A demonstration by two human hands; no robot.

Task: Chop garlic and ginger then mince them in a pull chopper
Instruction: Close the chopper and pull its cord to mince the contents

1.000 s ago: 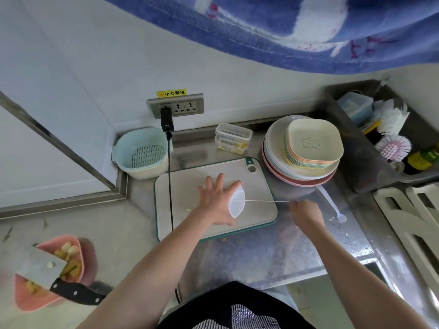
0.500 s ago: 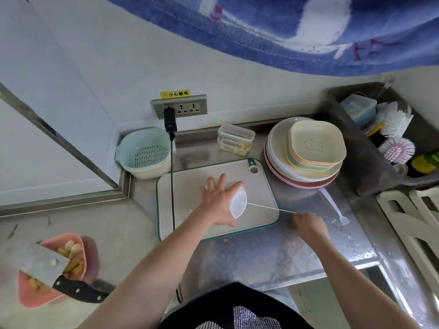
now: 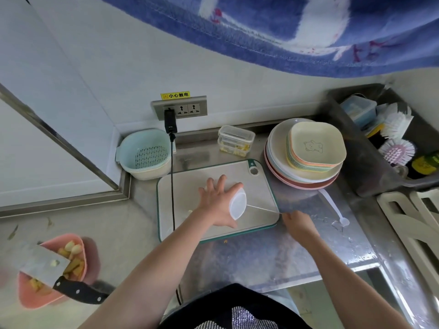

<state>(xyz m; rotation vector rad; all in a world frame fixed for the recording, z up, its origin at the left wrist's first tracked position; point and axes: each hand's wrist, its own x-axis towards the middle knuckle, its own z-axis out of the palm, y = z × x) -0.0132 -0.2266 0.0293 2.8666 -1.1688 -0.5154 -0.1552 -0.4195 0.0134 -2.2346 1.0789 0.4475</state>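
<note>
We see a brushed steel counter (image 3: 249,260), wet and shiny at three o'clock. The cutting board (image 3: 190,186) looks matt plastic, the chopper lid (image 3: 237,204) glossy white plastic, the cleaver (image 3: 40,267) dull metal, the towel (image 3: 261,32) fuzzy cloth.

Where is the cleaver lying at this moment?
In the head view, the cleaver lies at the lower left, its blade resting across the pink bowl of cut pieces, far left of the cutting board.

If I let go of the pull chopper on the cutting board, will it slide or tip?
Probably slide: the left hand presses the pull chopper down while the right hand holds its cord taut. It looks like light plastic, and the cutting board seems smooth.
</note>
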